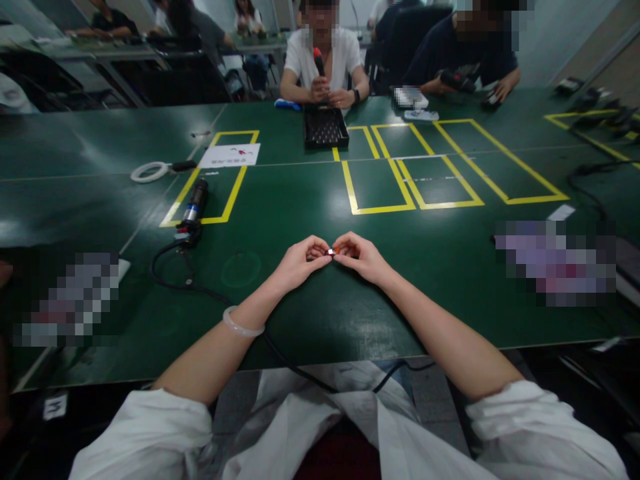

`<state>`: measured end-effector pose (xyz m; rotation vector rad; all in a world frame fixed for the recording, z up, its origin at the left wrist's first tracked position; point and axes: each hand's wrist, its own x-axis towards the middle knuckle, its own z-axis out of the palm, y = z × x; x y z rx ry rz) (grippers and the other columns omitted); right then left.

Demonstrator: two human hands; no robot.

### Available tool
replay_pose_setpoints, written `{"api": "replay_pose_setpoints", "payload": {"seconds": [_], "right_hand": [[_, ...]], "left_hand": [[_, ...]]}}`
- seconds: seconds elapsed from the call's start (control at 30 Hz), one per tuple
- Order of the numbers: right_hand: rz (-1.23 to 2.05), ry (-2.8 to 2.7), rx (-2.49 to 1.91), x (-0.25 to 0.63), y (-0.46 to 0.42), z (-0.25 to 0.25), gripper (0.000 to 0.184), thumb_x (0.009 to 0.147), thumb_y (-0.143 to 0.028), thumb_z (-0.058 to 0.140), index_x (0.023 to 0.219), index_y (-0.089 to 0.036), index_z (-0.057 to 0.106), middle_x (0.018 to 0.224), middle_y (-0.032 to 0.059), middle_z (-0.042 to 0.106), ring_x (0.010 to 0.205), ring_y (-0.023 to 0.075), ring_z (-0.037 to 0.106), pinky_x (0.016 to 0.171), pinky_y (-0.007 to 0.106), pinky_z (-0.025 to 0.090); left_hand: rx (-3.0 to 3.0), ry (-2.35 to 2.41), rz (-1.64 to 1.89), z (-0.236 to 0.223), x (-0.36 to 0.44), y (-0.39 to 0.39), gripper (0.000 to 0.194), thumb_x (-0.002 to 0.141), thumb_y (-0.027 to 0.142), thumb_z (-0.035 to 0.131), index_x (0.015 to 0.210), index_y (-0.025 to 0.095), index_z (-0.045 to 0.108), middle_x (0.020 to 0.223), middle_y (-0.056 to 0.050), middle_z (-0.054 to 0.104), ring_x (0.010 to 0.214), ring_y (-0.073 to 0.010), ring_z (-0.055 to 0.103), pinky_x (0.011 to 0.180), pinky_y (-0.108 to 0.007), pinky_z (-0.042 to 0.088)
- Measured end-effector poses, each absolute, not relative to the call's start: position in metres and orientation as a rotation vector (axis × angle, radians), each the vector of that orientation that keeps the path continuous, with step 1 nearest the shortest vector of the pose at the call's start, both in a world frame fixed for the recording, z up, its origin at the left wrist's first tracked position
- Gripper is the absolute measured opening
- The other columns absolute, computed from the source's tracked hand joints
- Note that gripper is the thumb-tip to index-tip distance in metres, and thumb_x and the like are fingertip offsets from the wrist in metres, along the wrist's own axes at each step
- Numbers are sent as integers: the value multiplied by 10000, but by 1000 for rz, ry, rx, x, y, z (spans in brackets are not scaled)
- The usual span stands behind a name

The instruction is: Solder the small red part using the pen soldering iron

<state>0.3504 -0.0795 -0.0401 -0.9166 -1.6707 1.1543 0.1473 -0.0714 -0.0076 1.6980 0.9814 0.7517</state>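
Note:
Above the middle of the green table [310,313], my left hand [306,261] and my right hand [361,257] meet fingertip to fingertip. Both pinch a tiny red, white and orange piece [331,253], too small to name. Most of it is hidden behind my thumbs and fingers, and I cannot tell whether it is one part or two. To the left of my left hand lies a black and silver cylindrical tool [194,203] with a cable.
Yellow tape rectangles [383,211] mark the table. Left are a white sheet [230,155] and a white ring [149,172]. Across sits a person [325,60] holding a red-tipped tool behind a black tray [326,142]. A black cable [280,353] runs under my left forearm.

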Motion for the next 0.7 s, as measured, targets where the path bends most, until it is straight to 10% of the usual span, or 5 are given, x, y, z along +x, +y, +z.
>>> {"api": "replay_pose_setpoints", "payload": {"seconds": [0.7], "right_hand": [[935,-1825,-1051,355,-80,-38,132,851,-256,649,963,-188,633,907,30,667,785,150,613,677,273,463]], "left_hand": [[2278,1349,865,9,85,-32,376,819,406,697,1112,184,617,1112,-82,630,1058,-245,589,955,-366,432]]}}
